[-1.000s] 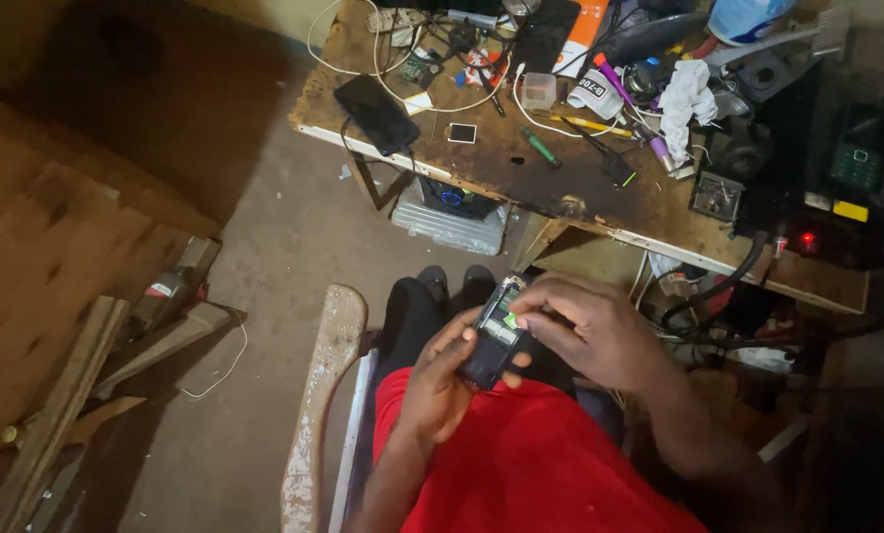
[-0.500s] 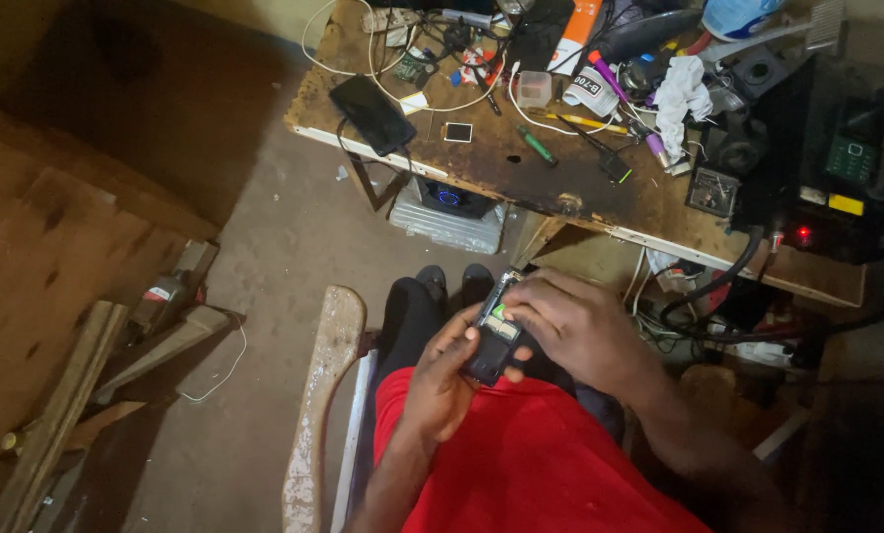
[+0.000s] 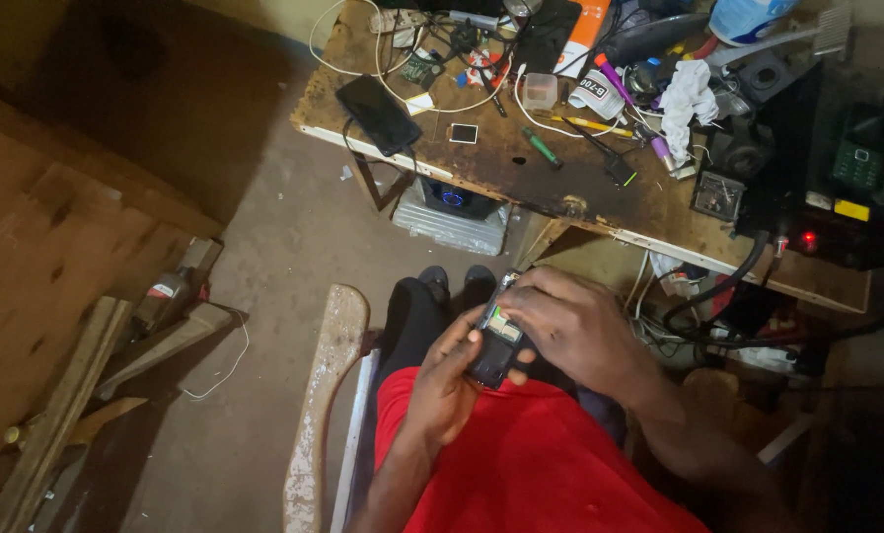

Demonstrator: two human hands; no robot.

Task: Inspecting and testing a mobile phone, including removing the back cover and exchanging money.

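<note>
Both hands close on a small dark phone (image 3: 494,345) held over the lap. The left hand (image 3: 442,380) cradles its lower end from below and from the left, thumb across the near edge; the right hand (image 3: 575,331) covers its upper end from the right, fingertips curled over the top. The back appears open, with a pale label and parts showing between the hands, though fine detail is too small to read.

Handling, as a judgement: light, rigid, smooth-cased and likely slippery; the exposed inner parts are fragile. It is best held by its long side edges, clear of the open face, as the left hand does.

The phone lies between the two palms, tilted, its top pointing away from the body, above dark trousers and a red shirt (image 3: 531,464).

Beyond the knees stands a cluttered table (image 3: 521,178) bearing another phone (image 3: 379,114), cables, a white rag (image 3: 687,99) and tools. A wooden plank (image 3: 324,395) lies on the floor, left of the legs.
</note>
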